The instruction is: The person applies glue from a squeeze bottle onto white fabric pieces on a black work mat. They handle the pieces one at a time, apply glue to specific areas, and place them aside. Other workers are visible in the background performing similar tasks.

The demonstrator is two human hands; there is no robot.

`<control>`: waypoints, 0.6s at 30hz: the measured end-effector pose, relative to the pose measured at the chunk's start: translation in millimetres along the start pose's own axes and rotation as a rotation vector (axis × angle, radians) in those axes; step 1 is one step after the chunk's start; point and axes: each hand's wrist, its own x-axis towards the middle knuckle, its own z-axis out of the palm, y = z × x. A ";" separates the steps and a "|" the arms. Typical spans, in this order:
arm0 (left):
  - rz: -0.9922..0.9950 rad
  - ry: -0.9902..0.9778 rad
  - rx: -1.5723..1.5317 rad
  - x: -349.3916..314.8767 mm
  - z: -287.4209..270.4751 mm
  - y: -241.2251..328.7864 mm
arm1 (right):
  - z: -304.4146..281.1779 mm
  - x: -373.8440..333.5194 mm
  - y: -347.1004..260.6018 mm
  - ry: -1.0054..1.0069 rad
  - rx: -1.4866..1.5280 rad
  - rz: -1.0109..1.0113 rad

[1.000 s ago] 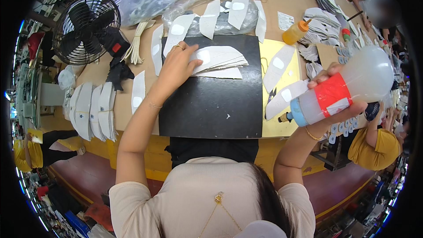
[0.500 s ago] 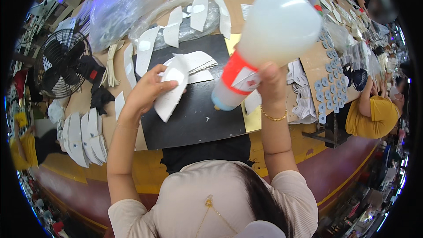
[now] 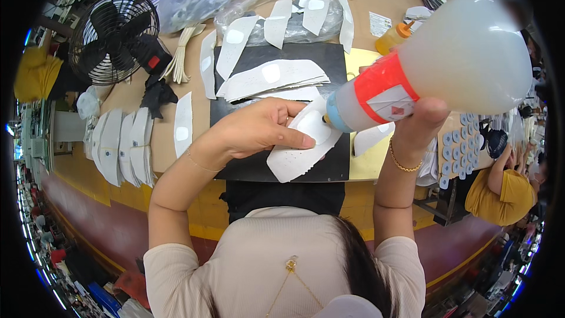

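My left hand (image 3: 259, 129) pinches a white perforated panel (image 3: 294, 165) between thumb and fingers, tilted over the black board (image 3: 332, 171). A smooth white patch (image 3: 315, 128) sits on that panel. My right hand (image 3: 421, 119) grips a large squeeze bottle (image 3: 465, 53) with a cloudy bulb, a red band and a pale blue end. The bottle lies almost sideways, its small tip at the patch; whether it touches or anything comes out cannot be made out. Behind my left hand, a stack of similar white panels (image 3: 247, 84) rests on the board.
Several panels with patches lie beyond, one panel (image 3: 346, 23) at their right end. A yellow bottle (image 3: 393, 38) stands behind the squeeze bottle. On the left are a black fan (image 3: 115, 38) and bundled white pieces (image 3: 138, 147). A person in yellow (image 3: 500, 197) sits at right.
My left hand has moved right with the panel, turning its patch upward. The bottle has tipped further sideways, bringing its tip to the patch. The view has shifted.
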 end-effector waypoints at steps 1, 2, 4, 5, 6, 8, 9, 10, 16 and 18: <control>0.012 -0.011 -0.004 0.0 1.1 -0.9 | 2.6 -0.4 -3.8 -0.010 -0.011 -0.023; 0.029 -0.020 0.001 0.1 2.0 -1.1 | 6.0 -0.5 -8.5 -0.020 -0.021 -0.047; 0.062 -0.042 0.013 0.5 2.4 -0.1 | 12.0 0.4 -16.7 -0.039 -0.044 -0.094; 0.039 -0.024 0.010 -0.8 2.1 1.6 | 12.1 1.1 -17.8 -0.070 -0.056 -0.124; 0.016 -0.005 0.008 -2.8 1.8 4.1 | 12.7 2.3 -18.7 -0.102 -0.064 -0.157; -0.001 0.006 0.017 -3.2 -0.1 5.5 | 8.4 3.0 -14.2 -0.174 -0.134 -0.248; 0.004 -0.004 0.027 -2.1 -0.8 5.0 | 7.1 2.2 -10.7 -0.190 -0.195 -0.302; 0.007 -0.019 0.039 -0.4 0.0 5.1 | 6.1 -4.2 0.5 -0.166 -0.317 -0.366; 0.029 -0.088 0.005 -0.8 4.0 5.6 | -8.2 4.7 16.8 -0.216 -0.483 -0.585; -0.003 -0.072 0.045 -0.1 2.1 5.7 | -3.1 5.2 12.4 -0.214 -0.411 -0.563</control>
